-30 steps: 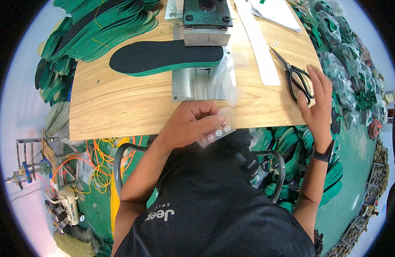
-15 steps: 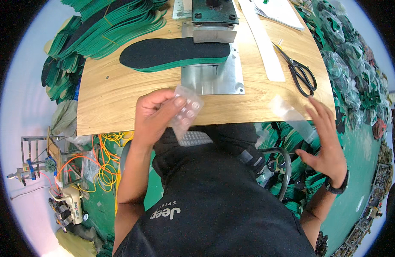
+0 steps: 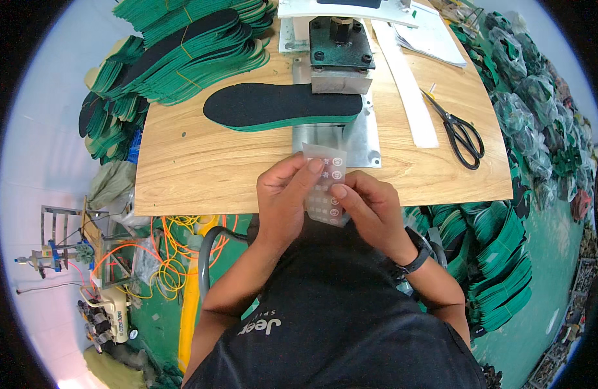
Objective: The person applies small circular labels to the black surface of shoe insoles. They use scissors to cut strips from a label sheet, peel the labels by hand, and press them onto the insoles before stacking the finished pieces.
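Note:
A translucent sheet point(image 3: 324, 194) with rows of white printed marks is held upright between my two hands, just off the table's near edge. My left hand point(image 3: 283, 198) pinches its upper left part between thumb and fingers. My right hand point(image 3: 373, 211) is closed on its right side, thumb in front and fingers behind. Beyond the hands, a black insole point(image 3: 266, 107) with a green edge lies flat. Its right end is under the metal block point(image 3: 341, 82) of a press and over a shiny metal base plate point(image 3: 367, 142).
Bundled green and black insoles point(image 3: 202, 55) are stacked at the table's far left. Black-handled scissors point(image 3: 464, 139) and a white strip point(image 3: 409, 97) lie to the right, near white papers point(image 3: 435, 45). More insoles point(image 3: 497, 266) are piled below right; hoses point(image 3: 166, 259) coil on the floor at left.
My right hand has come in from the far right and gripped the sheet. A loose clear strip beside that hand is no longer visible. My left hand has moved right with the sheet.

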A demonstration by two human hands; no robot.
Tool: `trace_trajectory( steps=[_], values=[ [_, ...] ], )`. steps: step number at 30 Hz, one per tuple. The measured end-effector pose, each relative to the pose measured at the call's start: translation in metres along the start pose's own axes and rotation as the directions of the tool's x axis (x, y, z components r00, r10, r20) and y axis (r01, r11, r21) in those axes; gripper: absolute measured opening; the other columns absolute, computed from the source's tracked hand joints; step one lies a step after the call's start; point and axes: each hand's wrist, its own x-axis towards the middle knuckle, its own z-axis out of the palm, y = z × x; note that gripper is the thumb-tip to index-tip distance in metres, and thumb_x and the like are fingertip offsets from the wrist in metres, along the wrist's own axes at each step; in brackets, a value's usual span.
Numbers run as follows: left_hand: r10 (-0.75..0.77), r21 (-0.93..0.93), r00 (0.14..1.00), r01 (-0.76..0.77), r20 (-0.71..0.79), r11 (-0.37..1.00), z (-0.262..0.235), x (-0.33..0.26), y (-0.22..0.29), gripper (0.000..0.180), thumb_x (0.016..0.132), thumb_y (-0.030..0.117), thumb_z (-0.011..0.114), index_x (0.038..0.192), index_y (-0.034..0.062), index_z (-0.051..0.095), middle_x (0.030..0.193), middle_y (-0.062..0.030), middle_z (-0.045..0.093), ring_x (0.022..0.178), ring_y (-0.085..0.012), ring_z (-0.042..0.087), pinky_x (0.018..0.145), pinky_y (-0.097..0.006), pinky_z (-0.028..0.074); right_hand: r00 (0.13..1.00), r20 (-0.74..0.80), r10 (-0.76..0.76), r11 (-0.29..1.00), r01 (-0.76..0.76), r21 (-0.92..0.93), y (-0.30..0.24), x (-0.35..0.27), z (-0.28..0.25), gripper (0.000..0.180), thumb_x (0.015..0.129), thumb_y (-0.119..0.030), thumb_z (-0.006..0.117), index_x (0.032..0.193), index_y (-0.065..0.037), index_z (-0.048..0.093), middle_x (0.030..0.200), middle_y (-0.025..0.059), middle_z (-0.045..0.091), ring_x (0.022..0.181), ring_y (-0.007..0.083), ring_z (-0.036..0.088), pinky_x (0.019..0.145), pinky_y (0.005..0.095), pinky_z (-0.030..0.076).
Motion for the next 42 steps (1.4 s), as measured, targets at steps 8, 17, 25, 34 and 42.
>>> trace_trajectory(
  steps=[8, 17, 25, 34, 42],
  values=[
    [0.109, 0.205, 0.994, -0.102, -0.024, 0.973, -0.011, 0.027, 0.006, 0.018, 0.091, 0.009, 0.056, 0.102, -0.0012, 0.065, 0.094, -0.0055, 0.065, 0.085, -0.0097, 0.057, 0.076, -0.025, 0.047, 0.994, -0.088, 0.07, 0.998, -0.069, 0.011, 0.008, 0.021, 0.007, 0.022, 0.094, -0.017, 0.056, 0.084, 0.003, 0.061, 0.067, 0.0038, 0.058, 0.059, 0.0089, 0.052, 0.054, 0.0245, 0.042],
    [0.132, 0.766, 0.755, -0.64, 0.642, -0.06, -0.055, 0.132, 0.071, 0.064, 0.068, 0.037, 0.077, 0.115, -0.0021, 0.06, 0.126, -0.0143, 0.055, 0.116, -0.0352, 0.049, 0.101, -0.041, 0.036, 0.87, -0.1, 0.483, 0.794, -0.387, 0.469, 0.018, 0.072, -0.018, 0.017, 0.088, -0.014, 0.058, 0.076, -0.003, 0.063, 0.064, -0.0005, 0.058, 0.048, 0.0051, 0.051, 0.039, 0.0193, 0.034],
    [-0.069, 0.784, 0.786, -0.618, 0.614, -0.057, -0.066, 0.162, 0.057, 0.067, 0.064, 0.039, 0.079, 0.115, 0.0024, 0.058, 0.108, -0.0169, 0.061, 0.103, -0.0349, 0.055, 0.092, -0.04, 0.041, 0.84, -0.196, 0.506, 0.802, -0.374, 0.466, 0.026, 0.096, -0.019, 0.02, 0.088, -0.016, 0.057, 0.072, -0.005, 0.062, 0.06, -0.0008, 0.056, 0.043, 0.0045, 0.047, 0.036, 0.019, 0.028],
    [0.0, 0.759, 0.76, -0.649, 0.65, -0.059, -0.067, 0.163, 0.053, 0.062, 0.064, 0.04, 0.077, 0.108, 0.0003, 0.06, 0.097, -0.0178, 0.061, 0.093, -0.0355, 0.056, 0.087, -0.041, 0.042, 0.849, -0.233, 0.473, 0.809, -0.315, 0.496, 0.03, 0.097, -0.016, 0.019, 0.089, -0.014, 0.058, 0.074, -0.003, 0.062, 0.061, -0.0014, 0.056, 0.044, 0.0035, 0.045, 0.038, 0.0188, 0.03],
    [0.016, 0.759, 0.761, -0.645, 0.649, -0.082, -0.07, 0.162, 0.05, 0.063, 0.064, 0.042, 0.077, 0.109, 0.0004, 0.06, 0.099, -0.0183, 0.061, 0.095, -0.0352, 0.057, 0.088, -0.041, 0.042, 0.846, -0.225, 0.484, 0.79, -0.312, 0.528, 0.027, 0.097, -0.014, 0.015, 0.088, -0.012, 0.059, 0.077, -0.001, 0.063, 0.065, -0.0004, 0.058, 0.049, 0.0037, 0.048, 0.042, 0.0181, 0.034]
  ],
)
